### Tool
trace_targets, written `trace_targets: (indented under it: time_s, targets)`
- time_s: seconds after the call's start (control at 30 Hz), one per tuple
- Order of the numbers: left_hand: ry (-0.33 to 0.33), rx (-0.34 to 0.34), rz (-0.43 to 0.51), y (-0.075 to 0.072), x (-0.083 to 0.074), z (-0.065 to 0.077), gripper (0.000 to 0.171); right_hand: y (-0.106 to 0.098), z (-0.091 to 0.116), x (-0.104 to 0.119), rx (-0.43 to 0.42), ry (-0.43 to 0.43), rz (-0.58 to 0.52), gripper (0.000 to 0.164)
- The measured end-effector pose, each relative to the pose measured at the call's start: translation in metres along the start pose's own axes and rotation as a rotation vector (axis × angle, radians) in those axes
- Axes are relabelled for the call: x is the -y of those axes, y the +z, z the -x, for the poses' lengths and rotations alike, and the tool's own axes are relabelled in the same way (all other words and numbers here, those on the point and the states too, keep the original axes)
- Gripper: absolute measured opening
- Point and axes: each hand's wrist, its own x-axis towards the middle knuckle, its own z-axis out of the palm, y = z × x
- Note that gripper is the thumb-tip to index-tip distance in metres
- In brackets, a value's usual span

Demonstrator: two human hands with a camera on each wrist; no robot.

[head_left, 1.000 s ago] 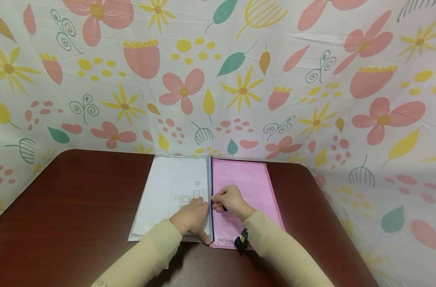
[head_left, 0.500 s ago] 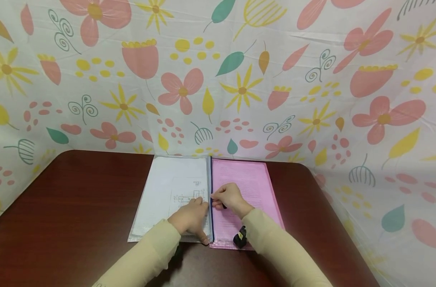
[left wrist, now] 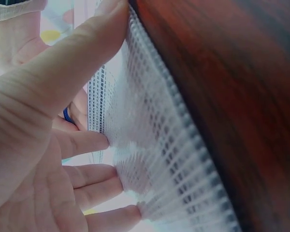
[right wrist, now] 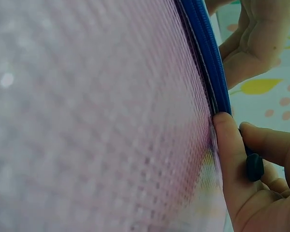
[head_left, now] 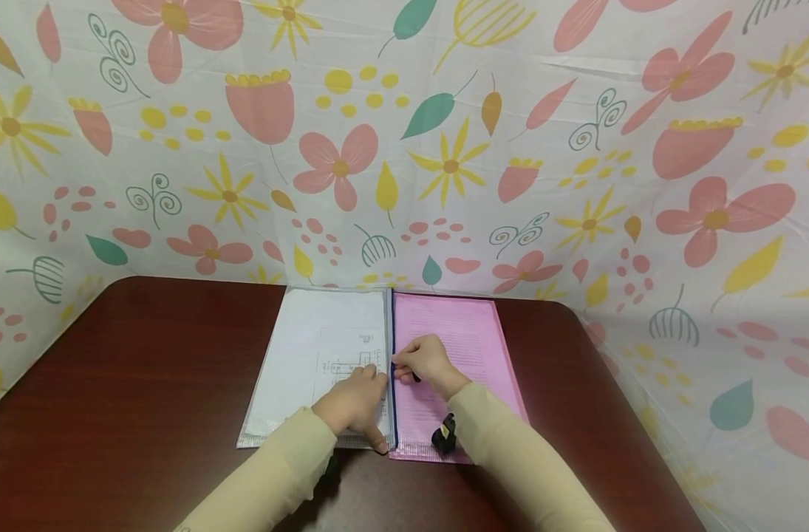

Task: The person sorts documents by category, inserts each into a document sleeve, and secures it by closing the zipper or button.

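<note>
Two zip mesh document pouches lie side by side on the table. The white pouch (head_left: 298, 355) is on the left, with printed paper showing through; the pink pouch (head_left: 464, 332), with a blue zipper (right wrist: 212, 63), is on the right. My left hand (head_left: 354, 403) rests on the white pouch, fingers spread and thumb at its near edge; in the left wrist view its fingertips (left wrist: 113, 176) touch the mesh. My right hand (head_left: 427, 362) pinches the blue zipper edge between thumb and index finger. A dark zipper pull (right wrist: 254, 167) hangs between its fingers.
The dark reddish-brown table (head_left: 165, 369) extends on both sides of the pouches. Behind it hangs a flower-patterned cloth (head_left: 404, 170). A black strapped device (head_left: 445, 434) sits beneath the right wrist, over the pink pouch's near edge.
My right hand has shifted slightly away from me along the blue zipper, still pinching it. The left hand and both pouches have stayed in place.
</note>
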Motion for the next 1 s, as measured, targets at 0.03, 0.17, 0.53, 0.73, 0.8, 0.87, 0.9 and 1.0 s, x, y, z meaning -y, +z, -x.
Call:
trace_targets:
  time_s: [0.03,0.17,0.53,0.73,0.8,0.87,0.9,1.0]
  targets:
    - [0.000,0.001,0.000,0.000,0.000,0.000,0.113,0.000,0.000,0.000,-0.001,0.001,0.001,0.011]
    - [-0.004,0.010,0.002,0.000,-0.001,0.000,0.114,0.000,-0.002,0.001,-0.006,-0.001,0.012,0.011]
    - [-0.008,0.011,-0.022,-0.001,-0.001,-0.001,0.111,0.000,-0.008,0.004,-0.019,-0.003,0.029,0.011]
    - [-0.008,0.003,-0.040,0.001,0.000,-0.003,0.113,0.000,-0.013,0.004,-0.024,-0.015,0.021,0.011]
    - [-0.008,0.002,-0.045,0.001,0.000,-0.003,0.114,0.000,-0.014,0.004,-0.028,-0.016,0.013,0.011]
    - [-0.008,0.001,-0.050,0.001,0.000,-0.003,0.113,-0.001,-0.016,0.004,-0.031,-0.018,0.007,0.011]
    - [-0.009,0.001,-0.051,0.001,0.000,-0.004,0.113,-0.001,-0.016,0.004,-0.032,-0.015,0.002,0.011]
    - [-0.008,0.001,-0.059,0.001,0.000,-0.003,0.112,-0.001,-0.017,0.004,-0.032,-0.012,-0.012,0.011]
